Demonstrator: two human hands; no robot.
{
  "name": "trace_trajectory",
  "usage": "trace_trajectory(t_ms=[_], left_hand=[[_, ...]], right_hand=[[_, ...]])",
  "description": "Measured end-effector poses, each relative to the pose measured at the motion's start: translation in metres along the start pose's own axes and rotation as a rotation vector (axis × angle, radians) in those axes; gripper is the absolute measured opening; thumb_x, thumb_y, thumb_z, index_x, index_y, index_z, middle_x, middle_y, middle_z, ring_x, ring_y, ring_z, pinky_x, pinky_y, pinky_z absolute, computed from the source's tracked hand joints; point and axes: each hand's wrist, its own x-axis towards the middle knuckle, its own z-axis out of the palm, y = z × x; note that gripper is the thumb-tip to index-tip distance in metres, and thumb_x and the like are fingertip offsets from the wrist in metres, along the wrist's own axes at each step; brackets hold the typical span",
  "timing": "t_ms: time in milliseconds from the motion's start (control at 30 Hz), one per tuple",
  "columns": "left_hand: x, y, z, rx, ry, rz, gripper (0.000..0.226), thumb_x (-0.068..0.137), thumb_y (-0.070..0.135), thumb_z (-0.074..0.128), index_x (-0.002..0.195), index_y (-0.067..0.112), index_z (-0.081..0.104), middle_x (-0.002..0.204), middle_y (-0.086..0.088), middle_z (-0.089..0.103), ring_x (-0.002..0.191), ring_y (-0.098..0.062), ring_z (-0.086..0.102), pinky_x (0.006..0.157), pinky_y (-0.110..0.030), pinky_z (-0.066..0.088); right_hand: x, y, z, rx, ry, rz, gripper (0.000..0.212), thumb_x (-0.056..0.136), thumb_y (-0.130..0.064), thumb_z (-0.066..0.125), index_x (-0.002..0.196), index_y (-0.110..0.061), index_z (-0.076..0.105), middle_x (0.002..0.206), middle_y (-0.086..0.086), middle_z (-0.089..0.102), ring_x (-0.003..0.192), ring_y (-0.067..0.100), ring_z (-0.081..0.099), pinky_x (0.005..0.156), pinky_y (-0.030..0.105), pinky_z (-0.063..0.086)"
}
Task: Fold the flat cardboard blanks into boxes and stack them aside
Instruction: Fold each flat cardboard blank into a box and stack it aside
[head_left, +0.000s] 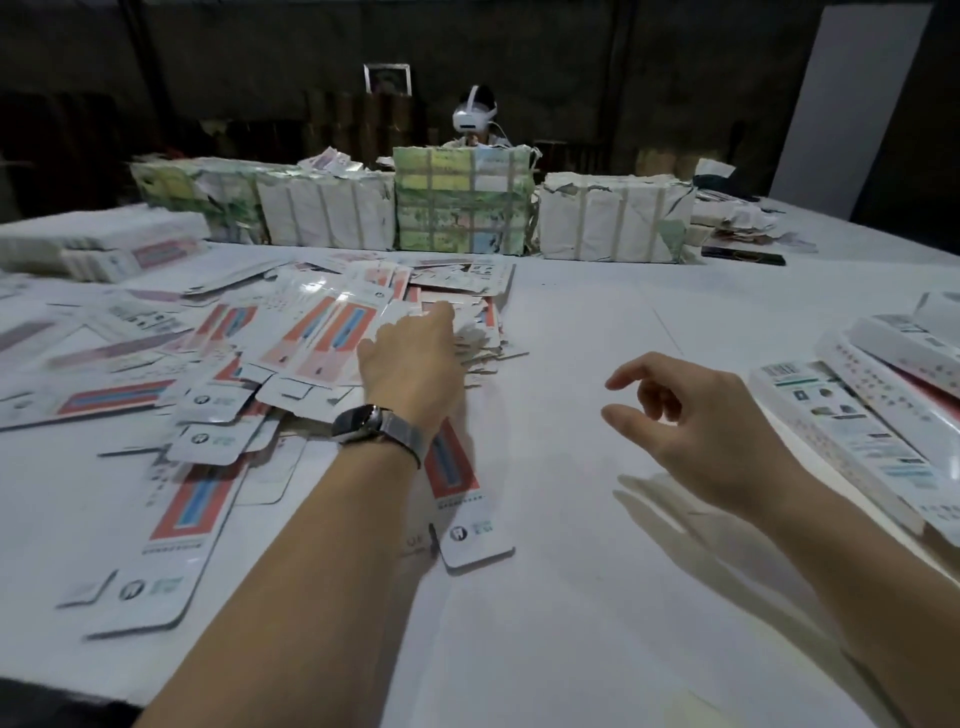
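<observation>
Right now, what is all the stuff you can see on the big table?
flat blanks: many, white with red and blue stripes, heaped on the left
folded boxes: several, white, stacked at the right edge
wrapped bundles: four, white and green, in a row at the back
table: one, white
person with headset: one, behind the bundles
watch: one, dark, on the left wrist
left hand: reaching onto the blanks
right hand: loosely curled, empty, above the table
</observation>
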Motion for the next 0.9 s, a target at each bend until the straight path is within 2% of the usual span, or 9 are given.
trace_trajectory(t_ms=[67, 167, 233, 333, 433, 567, 700, 800, 900], left_hand=[[-0.004, 0.012, -0.011, -0.068, 0.129, 0.069, 0.05, 0.084, -0.006, 0.044, 0.127, 0.018, 0.052, 0.085, -0.006, 0.057, 0.076, -0.028, 0.046, 0.064, -0.04, 0.037], [-0.009, 0.028, -0.027, -0.445, 0.245, 0.206, 0.05, 0.089, -0.002, 0.053, 0.135, 0.018, 0.052, 0.109, -0.01, 0.069, 0.084, -0.024, 0.062, 0.055, -0.03, 0.055], [-0.01, 0.036, -0.036, -0.895, 0.12, 0.169, 0.052, 0.093, 0.002, 0.057, 0.141, 0.02, 0.048, 0.111, -0.002, 0.07, 0.085, -0.01, 0.07, 0.055, -0.016, 0.055], [-0.018, 0.048, -0.039, -1.305, -0.309, 0.044, 0.053, 0.092, 0.0, 0.057, 0.138, 0.026, 0.053, 0.106, -0.009, 0.072, 0.086, -0.009, 0.073, 0.069, -0.027, 0.055], [-0.028, 0.059, -0.03, -1.448, -0.535, 0.049, 0.049, 0.093, -0.002, 0.051, 0.125, 0.034, 0.059, 0.109, -0.012, 0.073, 0.088, -0.019, 0.072, 0.073, -0.038, 0.058], [-0.034, 0.067, -0.022, -1.556, -0.612, 0.014, 0.045, 0.092, -0.004, 0.049, 0.119, 0.032, 0.056, 0.113, -0.018, 0.072, 0.085, -0.025, 0.071, 0.068, -0.04, 0.059], [-0.041, 0.073, -0.016, -1.666, -0.701, -0.001, 0.042, 0.093, -0.004, 0.046, 0.117, 0.03, 0.051, 0.105, -0.011, 0.075, 0.081, -0.024, 0.072, 0.066, -0.042, 0.06], [-0.051, 0.083, -0.011, -1.726, -0.765, 0.0, 0.042, 0.094, -0.002, 0.044, 0.123, 0.027, 0.05, 0.103, -0.006, 0.074, 0.084, -0.023, 0.071, 0.07, -0.042, 0.06], [-0.063, 0.094, -0.007, -1.802, -0.828, -0.035, 0.035, 0.1, 0.014, 0.046, 0.132, 0.024, 0.055, 0.098, -0.004, 0.074, 0.082, -0.021, 0.073, 0.069, -0.038, 0.061]], right_hand=[[0.0, -0.002, 0.003, 0.024, 0.0, -0.013, 0.014, 0.084, -0.026, 0.073, 0.092, -0.033, 0.064, 0.067, -0.006, 0.053, 0.068, 0.009, 0.05, 0.063, 0.014, 0.035], [0.002, -0.002, 0.005, 0.062, 0.036, -0.025, 0.021, 0.085, -0.026, 0.073, 0.099, -0.036, 0.061, 0.068, -0.006, 0.053, 0.067, 0.01, 0.05, 0.063, 0.014, 0.036], [0.004, -0.002, 0.004, 0.126, 0.098, -0.009, 0.03, 0.086, -0.026, 0.072, 0.111, -0.036, 0.058, 0.071, -0.006, 0.053, 0.067, 0.011, 0.051, 0.062, 0.015, 0.039], [0.008, -0.002, 0.001, 0.237, 0.185, 0.032, 0.045, 0.093, -0.028, 0.067, 0.131, -0.037, 0.045, 0.078, -0.006, 0.056, 0.072, 0.013, 0.055, 0.064, 0.017, 0.046], [0.01, -0.006, -0.002, 0.354, 0.176, 0.062, 0.041, 0.092, -0.026, 0.054, 0.128, -0.043, 0.044, 0.082, -0.004, 0.064, 0.073, 0.015, 0.058, 0.064, 0.024, 0.049], [0.01, -0.008, -0.003, 0.616, 0.18, 0.111, 0.04, 0.085, -0.018, 0.038, 0.116, -0.023, 0.062, 0.076, -0.001, 0.067, 0.061, 0.009, 0.048, 0.056, 0.02, 0.039], [0.011, -0.009, -0.008, 0.734, 0.237, 0.164, 0.04, 0.091, -0.021, 0.035, 0.119, -0.019, 0.065, 0.078, 0.014, 0.066, 0.065, 0.027, 0.05, 0.051, 0.024, 0.039], [0.008, -0.008, -0.008, 0.68, 0.223, 0.161, 0.032, 0.095, -0.023, 0.043, 0.12, -0.026, 0.062, 0.096, -0.001, 0.075, 0.085, 0.017, 0.072, 0.069, 0.03, 0.057], [0.007, -0.004, -0.004, 0.528, 0.131, 0.151, 0.035, 0.102, -0.019, 0.043, 0.133, -0.029, 0.056, 0.112, -0.003, 0.071, 0.101, 0.019, 0.069, 0.086, 0.045, 0.057]])
